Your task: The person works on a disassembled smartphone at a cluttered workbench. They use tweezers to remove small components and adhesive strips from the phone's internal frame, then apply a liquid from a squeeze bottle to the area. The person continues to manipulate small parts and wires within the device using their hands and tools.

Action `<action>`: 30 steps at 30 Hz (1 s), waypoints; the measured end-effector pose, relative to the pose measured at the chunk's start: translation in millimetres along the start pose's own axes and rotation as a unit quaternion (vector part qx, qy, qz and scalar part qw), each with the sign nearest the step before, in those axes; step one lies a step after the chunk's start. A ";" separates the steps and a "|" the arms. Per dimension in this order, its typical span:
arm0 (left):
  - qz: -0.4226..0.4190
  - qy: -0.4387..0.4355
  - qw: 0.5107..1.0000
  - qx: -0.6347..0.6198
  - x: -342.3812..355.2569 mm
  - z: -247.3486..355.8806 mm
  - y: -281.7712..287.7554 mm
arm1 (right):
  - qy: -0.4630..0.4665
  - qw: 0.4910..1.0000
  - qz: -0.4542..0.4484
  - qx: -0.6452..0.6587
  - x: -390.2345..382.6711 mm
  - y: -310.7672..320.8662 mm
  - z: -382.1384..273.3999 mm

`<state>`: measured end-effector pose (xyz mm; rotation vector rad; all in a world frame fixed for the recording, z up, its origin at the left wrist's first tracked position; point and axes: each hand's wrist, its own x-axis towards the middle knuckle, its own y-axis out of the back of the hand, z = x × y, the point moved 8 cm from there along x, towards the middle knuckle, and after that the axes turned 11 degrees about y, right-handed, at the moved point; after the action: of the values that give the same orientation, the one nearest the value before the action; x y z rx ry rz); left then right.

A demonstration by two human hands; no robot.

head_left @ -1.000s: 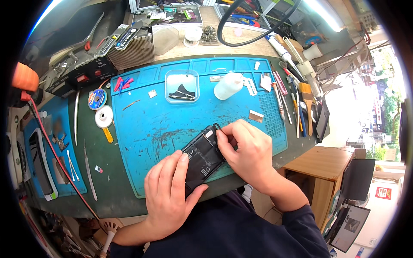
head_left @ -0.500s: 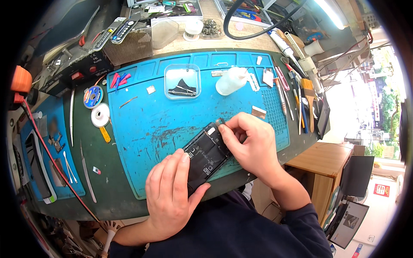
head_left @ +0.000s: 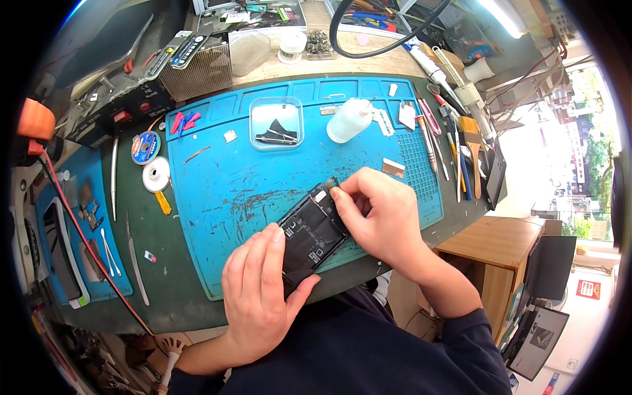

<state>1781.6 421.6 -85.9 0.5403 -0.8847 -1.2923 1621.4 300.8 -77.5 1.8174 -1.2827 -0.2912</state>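
An opened black smartphone (head_left: 312, 230) lies tilted near the front edge of the blue work mat (head_left: 224, 171), its inside facing up. My left hand (head_left: 258, 289) grips its lower left side, fingers along the long edge and thumb at the bottom end. At the phone's upper right corner my right hand (head_left: 376, 214) pinches a small dark part (head_left: 332, 182) between thumb and forefinger. Most of that part is hidden by the fingertips. Beyond the hands stand a white squeeze bottle (head_left: 349, 120) and a clear square box (head_left: 276, 125) with black scraps in it.
At the left are a solder wire spool (head_left: 145, 147), a white reel (head_left: 156, 174), tweezers (head_left: 136, 263), cotton swabs (head_left: 110, 251) and a red cable (head_left: 92, 230). Brushes (head_left: 471, 155) and pen-like tools crowd the right edge. A black loop of cable (head_left: 336, 33) hangs at the back.
My right fingertips have shifted slightly left and up at the phone's top corner, with the small dark part showing a little more. The left hand keeps its hold. The whole view has moved slightly.
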 end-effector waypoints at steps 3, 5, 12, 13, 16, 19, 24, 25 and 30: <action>0.001 -0.004 1.000 -0.004 -0.2 0.4 -0.3 | 0.096 0.991 0.031 -0.083 -2.2 -0.7 -12.9; 0.003 -0.004 1.000 -0.003 0.1 0.3 -0.4 | 0.097 0.991 0.033 -0.084 -1.0 -2.5 -13.3; 0.000 0.001 1.000 -0.009 0.8 -1.6 1.2 | -0.022 0.999 -0.029 0.012 7.9 -3.0 5.4; -0.001 0.003 1.000 -0.011 1.1 -1.9 1.3 | -0.024 0.999 -0.038 0.014 8.3 -2.9 7.0; 0.002 0.009 1.000 -0.021 0.9 -3.9 0.8 | -0.064 0.995 -0.069 0.035 9.9 -2.7 12.6; 0.004 0.013 1.000 -0.024 0.0 -3.9 0.9 | -0.067 0.993 -0.094 0.037 11.3 -1.5 13.5; 0.003 0.011 1.000 -0.017 0.6 -2.4 0.3 | -0.123 0.978 -0.139 0.096 13.4 -5.1 26.0; 0.003 0.009 1.000 -0.016 0.2 -1.6 0.1 | -0.133 0.974 -0.148 0.109 13.8 -5.6 28.2; -0.008 0.013 0.999 -0.035 -2.5 -5.0 -2.6 | -0.115 0.976 -0.174 0.067 18.8 -6.4 27.5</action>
<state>1784.0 422.9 -91.5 0.5084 -0.8109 -1.3222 1616.9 271.2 -93.5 2.1747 -1.1530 -0.6365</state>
